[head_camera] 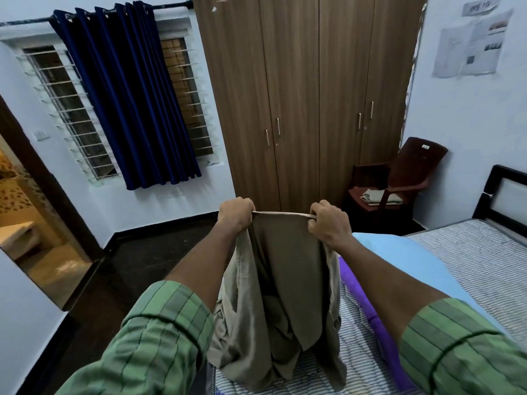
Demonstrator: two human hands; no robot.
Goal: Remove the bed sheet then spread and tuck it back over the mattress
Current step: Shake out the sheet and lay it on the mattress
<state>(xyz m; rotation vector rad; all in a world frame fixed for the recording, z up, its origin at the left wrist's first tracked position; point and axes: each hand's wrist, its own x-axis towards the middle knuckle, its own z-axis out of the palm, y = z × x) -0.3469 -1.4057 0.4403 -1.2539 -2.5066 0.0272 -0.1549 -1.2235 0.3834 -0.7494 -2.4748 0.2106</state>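
So both hands are up in front, holding the bed sheet [282,280] by a short stretch of its hemmed edge. The left hand [235,214] is clenched around one end of that hem and the right hand [330,225] grips the other end, with extra cloth bunched under its fingers. The rest of the sheet hangs in a crumpled bundle, its bottom piled on the near edge of the mattress [470,260], which is bare and striped.

What I'd worry about: the sheet looks folded over itself, so if those aren't real corners, a shake-out could leave it twisted or sideways. The blue pillow [410,260] and the purple cloth [370,303] sit on the mattress just right of the bundle, so a spread sheet would probably land on top of them and tuck lumpy.

Container-wise there's only the wardrobe [308,95], doors closed, contents unknown. The chair [399,178] at the far corner holds a folded cloth [380,198].
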